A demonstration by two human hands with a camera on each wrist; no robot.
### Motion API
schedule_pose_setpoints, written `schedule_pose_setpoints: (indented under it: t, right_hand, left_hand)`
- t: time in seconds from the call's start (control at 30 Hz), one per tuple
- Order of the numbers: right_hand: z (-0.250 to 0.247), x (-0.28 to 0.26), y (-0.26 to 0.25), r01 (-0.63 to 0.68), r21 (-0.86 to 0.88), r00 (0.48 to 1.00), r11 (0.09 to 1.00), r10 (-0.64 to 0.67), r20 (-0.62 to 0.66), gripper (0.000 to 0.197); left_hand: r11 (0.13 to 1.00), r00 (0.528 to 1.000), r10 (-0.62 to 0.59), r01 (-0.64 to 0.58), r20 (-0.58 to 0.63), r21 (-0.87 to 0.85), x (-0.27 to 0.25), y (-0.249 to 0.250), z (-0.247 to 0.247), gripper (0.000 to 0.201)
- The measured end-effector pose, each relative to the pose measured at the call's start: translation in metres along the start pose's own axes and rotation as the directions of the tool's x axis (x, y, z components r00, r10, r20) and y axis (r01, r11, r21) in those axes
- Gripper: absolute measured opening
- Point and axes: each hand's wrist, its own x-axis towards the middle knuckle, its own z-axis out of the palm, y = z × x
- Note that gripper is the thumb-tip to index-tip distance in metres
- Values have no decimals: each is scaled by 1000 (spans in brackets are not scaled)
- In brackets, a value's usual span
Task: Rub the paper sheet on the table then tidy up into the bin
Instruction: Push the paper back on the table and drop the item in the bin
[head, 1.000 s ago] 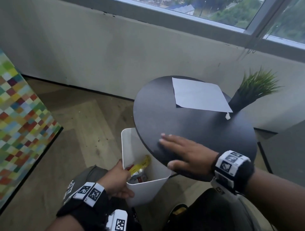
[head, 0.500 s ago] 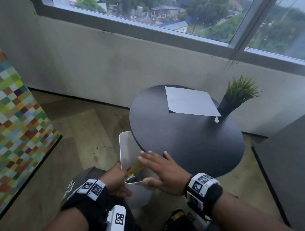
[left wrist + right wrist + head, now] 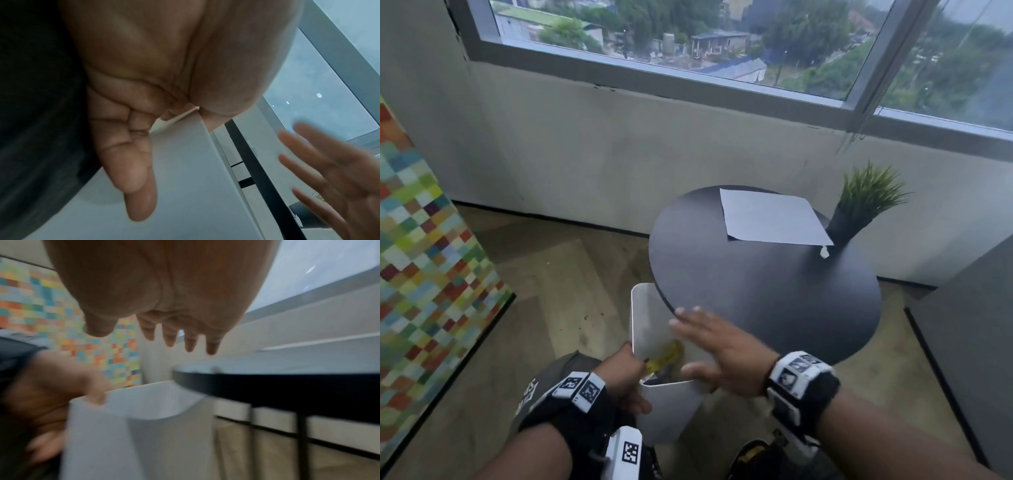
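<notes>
A white paper sheet [image 3: 770, 219] lies flat at the far side of the round black table [image 3: 774, 294], with a small white scrap [image 3: 824, 253] by its near right corner. A white bin [image 3: 671, 407] is held under the table's near left edge, with yellow wrappers [image 3: 666, 354] inside. My left hand [image 3: 625, 378] grips the bin's near left rim, thumb inside, fingers along the outer wall [image 3: 185, 178]. My right hand [image 3: 717, 346] hovers flat over the bin's mouth, fingers [image 3: 170, 337] straight and spread, holding nothing.
A potted green plant [image 3: 859, 205] stands at the table's far right edge. A multicoloured checked panel [image 3: 424, 274] stands to the left. A grey wall and window lie behind the table, and a dark grey block [image 3: 969, 342] is on the right.
My right hand swept from the tabletop toward me, off the near edge and over the bin. The left hand kept holding the bin. My head lifted, showing more window.
</notes>
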Motion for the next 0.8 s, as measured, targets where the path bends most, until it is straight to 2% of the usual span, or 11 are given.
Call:
schedule_pose_setpoints:
  t: [0.07, 0.1, 0.17, 0.2, 0.27, 0.37, 0.47, 0.53, 0.6, 0.67, 0.8]
  right_hand:
    - [-4, -14, 55, -319, 98, 905, 943, 334, -262, 80]
    - [-11, -25, 83, -550, 185, 747, 814, 579, -327, 78]
    - [-17, -47, 116, -807, 326, 453, 492, 871, -193, 79]
    - [-12, -51, 117, -841, 336, 415, 425, 904, -106, 77]
    - [5, -44, 91, -843, 230, 483, 486, 873, -73, 72]
    - [33, -18, 22, -701, 98, 700, 707, 708, -97, 74]
    - [39, -2, -27, -423, 23, 904, 906, 423, -53, 72]
    - [31, -6, -37, -201, 131, 976, 971, 209, -51, 61]
    - [17, -16, -26, -66, 381, 982, 922, 127, -137, 41]
    - [1, -28, 6, -93, 484, 917, 870, 264, -298, 26]
    - [-37, -64, 76, -495, 481, 731, 724, 646, -220, 11]
  left_hand:
    - [1000, 1000, -16, 16, -10, 1, 6, -5, -4, 49]
    - [1000, 1000, -22, 22, -14, 13, 9, -8, -5, 45]
    - [999, 999, -34, 35, -17, 36, 11, -10, -7, 42]
    - [998, 999, -39, 40, -19, 42, 10, -10, -8, 41]
    - [998, 999, -41, 42, -26, 42, 9, -9, -7, 39]
    - [996, 997, -73, 75, -34, 49, 14, -8, -1, 42]
    - [997, 997, -73, 73, -32, 11, 20, -5, 4, 56]
    - [996, 996, -84, 85, -18, 13, 23, -1, 7, 69]
    - [994, 995, -95, 95, -17, 50, 33, 0, 7, 66]
    - [990, 991, -123, 127, -60, 69, 50, -2, 6, 54]
    - [980, 987, -101, 121, -125, 157, 94, -10, 0, 19]
